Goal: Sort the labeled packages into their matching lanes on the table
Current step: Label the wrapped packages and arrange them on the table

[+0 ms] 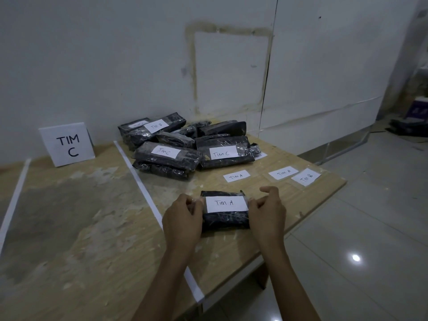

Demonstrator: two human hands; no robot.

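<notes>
Pinching package [223, 219]: left hand [183, 219], right hand [266, 213]

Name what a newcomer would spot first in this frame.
The left hand and right hand grip the ends of a black package labelled Tim A at centre. Behind it sits a pile of black packages, some marked Tim C. A standing TIM C sign is at back left.

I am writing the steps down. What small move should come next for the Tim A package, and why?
Probably lift the Tim A package: left hand and right hand pinch its ends, and the only lane sign seen reads TIM C.
</notes>
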